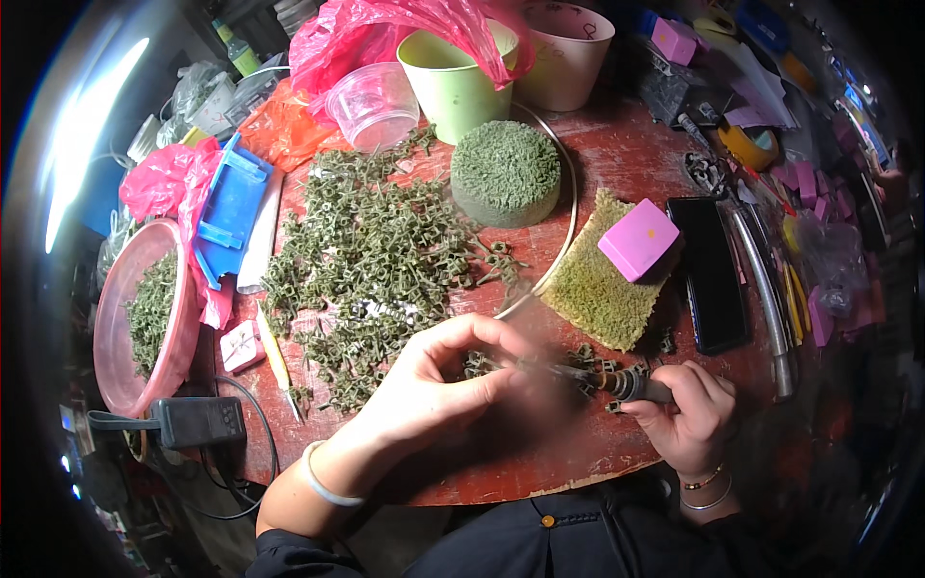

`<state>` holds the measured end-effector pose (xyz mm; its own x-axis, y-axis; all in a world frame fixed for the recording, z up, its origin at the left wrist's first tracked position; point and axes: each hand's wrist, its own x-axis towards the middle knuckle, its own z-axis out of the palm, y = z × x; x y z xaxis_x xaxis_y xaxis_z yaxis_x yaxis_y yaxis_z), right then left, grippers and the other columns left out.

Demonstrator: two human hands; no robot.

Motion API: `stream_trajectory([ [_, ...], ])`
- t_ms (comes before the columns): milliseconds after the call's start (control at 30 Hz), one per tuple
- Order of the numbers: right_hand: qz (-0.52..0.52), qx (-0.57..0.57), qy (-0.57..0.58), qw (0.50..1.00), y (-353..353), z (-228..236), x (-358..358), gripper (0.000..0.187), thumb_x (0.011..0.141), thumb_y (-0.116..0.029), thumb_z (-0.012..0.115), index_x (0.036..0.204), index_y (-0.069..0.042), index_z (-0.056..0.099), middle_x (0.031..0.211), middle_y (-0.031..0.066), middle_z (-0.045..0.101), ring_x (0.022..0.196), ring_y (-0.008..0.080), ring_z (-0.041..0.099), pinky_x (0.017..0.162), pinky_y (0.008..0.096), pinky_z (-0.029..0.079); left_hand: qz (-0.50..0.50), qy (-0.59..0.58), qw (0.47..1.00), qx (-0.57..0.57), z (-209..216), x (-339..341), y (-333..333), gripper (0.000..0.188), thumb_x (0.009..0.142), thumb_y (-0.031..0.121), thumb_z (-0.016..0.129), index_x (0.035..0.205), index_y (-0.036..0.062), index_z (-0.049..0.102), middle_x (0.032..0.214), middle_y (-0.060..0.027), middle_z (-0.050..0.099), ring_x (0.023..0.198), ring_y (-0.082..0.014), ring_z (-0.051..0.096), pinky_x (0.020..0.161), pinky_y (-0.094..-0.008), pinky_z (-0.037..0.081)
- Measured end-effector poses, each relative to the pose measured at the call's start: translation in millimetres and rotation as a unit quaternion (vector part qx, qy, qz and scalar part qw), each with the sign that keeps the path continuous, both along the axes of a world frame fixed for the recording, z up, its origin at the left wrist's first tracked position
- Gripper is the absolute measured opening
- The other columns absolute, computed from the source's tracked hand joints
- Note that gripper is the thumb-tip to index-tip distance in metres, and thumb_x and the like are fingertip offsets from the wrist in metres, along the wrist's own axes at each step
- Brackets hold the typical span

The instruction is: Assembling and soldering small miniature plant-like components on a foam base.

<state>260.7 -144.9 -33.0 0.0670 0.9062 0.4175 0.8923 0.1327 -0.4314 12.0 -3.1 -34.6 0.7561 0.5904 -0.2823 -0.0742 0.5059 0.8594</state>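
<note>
My right hand (696, 412) grips a dark rotary handpiece (634, 385) whose brass-coloured collar and thin tip point left. Facing that tip, my left hand (443, 371) pinches thumb and forefinger together. Blur hides whatever sits between those fingertips. Several small grey-green pieces (607, 366) lie just behind the handpiece. Beyond my left hand spreads a large heap of similar grey-green, jagged little pieces (385, 241) across the red table (540, 462).
A round green block (506, 173) stands behind the heap. Right of it, a pink block (640, 239) rests on a green textured pad (597, 299), beside a black phone (708, 275). Leftward are a pink basin (109, 337), a yellow-handled tool (275, 356) and a corded dark box (202, 421).
</note>
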Motion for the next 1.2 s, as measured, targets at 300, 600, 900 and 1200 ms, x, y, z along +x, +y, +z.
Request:
stream_trajectory([
  [300, -0.001, 0.003, -0.005, 1.000, 1, -1, -1, 0.040, 0.079, -0.040, 0.082, 0.083, -0.005, 0.062, 0.060, 0.0050, 0.052, 0.049, 0.0239, 0.056, 0.044, 0.0347, 0.041, 0.004, 0.015, 1.000, -0.004, -1, 0, -1, 0.021, 0.090, -0.002, 0.068, 0.110, 0.0000, 0.061, 0.110, -0.0116, 0.068, 0.097, -0.0173, 0.066, 0.089, -0.0310, 0.053],
  [600, 0.007, -0.004, 0.008, 1.000, 1, 2, -1, 0.039, 0.079, -0.038, 0.083, 0.083, -0.005, 0.061, 0.062, 0.0053, 0.054, 0.050, 0.0226, 0.057, 0.046, 0.0337, 0.043, 0.007, 0.022, 1.000, -0.012, 2, 1, 0, 0.022, 0.090, -0.001, 0.069, 0.111, -0.0008, 0.061, 0.110, -0.0120, 0.067, 0.096, -0.0173, 0.066, 0.088, -0.0309, 0.053],
  [900, 0.000, -0.048, 0.243, 0.969, 15, 22, -8, 0.017, 0.081, -0.006, 0.081, 0.089, -0.001, 0.066, 0.061, -0.0009, 0.058, 0.050, 0.0060, 0.049, 0.049, 0.0229, 0.037, -0.014, 0.006, 0.999, 0.036, -3, 2, -1, 0.024, 0.091, 0.011, 0.070, 0.113, 0.0035, 0.061, 0.096, -0.0014, 0.066, 0.073, -0.0034, 0.057, 0.061, -0.0184, 0.043],
  [1200, 0.142, -0.145, 0.399, 0.894, 42, 41, -32, 0.020, 0.079, 0.003, 0.078, 0.097, -0.002, 0.069, 0.065, -0.0101, 0.052, 0.057, -0.0024, 0.038, 0.052, 0.0190, 0.028, -0.059, -0.027, 0.997, 0.027, 16, 2, -4, 0.020, 0.089, 0.004, 0.071, 0.107, 0.0015, 0.063, 0.093, -0.0062, 0.069, 0.087, -0.0136, 0.066, 0.081, -0.0297, 0.052],
])
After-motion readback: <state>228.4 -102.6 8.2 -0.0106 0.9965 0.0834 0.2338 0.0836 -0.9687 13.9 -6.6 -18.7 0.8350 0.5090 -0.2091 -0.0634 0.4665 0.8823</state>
